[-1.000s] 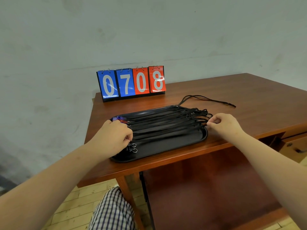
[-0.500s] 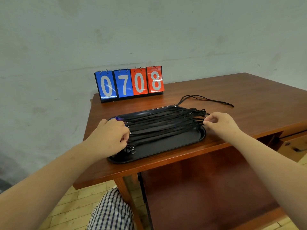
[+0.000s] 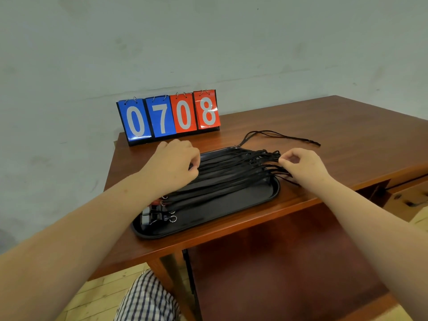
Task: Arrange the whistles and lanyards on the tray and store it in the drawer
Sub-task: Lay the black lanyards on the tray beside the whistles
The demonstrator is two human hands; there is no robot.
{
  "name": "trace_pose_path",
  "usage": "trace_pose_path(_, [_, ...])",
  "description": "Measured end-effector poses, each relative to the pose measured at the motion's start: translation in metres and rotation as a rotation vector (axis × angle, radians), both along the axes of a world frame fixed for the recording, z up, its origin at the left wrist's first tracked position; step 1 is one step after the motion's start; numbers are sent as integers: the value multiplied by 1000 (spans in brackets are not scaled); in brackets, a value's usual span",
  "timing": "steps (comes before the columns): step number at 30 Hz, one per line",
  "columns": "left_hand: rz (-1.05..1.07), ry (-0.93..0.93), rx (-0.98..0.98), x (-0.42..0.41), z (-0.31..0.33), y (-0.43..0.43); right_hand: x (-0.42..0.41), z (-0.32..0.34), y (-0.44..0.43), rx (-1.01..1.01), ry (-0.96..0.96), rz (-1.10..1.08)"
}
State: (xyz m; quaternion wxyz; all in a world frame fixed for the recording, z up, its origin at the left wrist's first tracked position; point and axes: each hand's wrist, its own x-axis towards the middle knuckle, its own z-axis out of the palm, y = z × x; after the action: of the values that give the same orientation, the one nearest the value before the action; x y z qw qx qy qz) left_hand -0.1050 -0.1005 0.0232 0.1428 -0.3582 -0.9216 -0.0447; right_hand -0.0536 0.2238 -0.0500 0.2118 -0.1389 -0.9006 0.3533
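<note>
A black oval tray lies on the wooden desk near its front edge. Several black lanyards stretch side by side along it, with whistles and metal rings at the near left end. My left hand rests over the far left end of the lanyards, fingers curled on the cords there. At the right end of the tray my right hand pinches the lanyard loops that overhang the rim. One more black lanyard lies loose on the desk behind the tray.
A flip scoreboard reading 0708 stands at the back left of the desk against the wall. An open drawer shows at the right under the desktop. My checked trouser leg is below the desk edge.
My left hand has moved from the near left end of the tray to its far left end, uncovering the whistles. My right hand has shifted slightly along the lanyard loops.
</note>
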Motion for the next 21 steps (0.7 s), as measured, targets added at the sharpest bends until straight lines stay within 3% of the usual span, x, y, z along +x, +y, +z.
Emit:
trace_pose_path(7, [-20, -95, -28, -38, -6, 60, -27, 4, 21, 6, 16, -19])
trace_pose_path(14, [24, -227, 66, -83, -25, 104, -67, -16, 64, 57, -4, -127])
trace_pose_path(21, [125, -241, 160, -134, -42, 145, -101, -26, 87, 436, -102, -313])
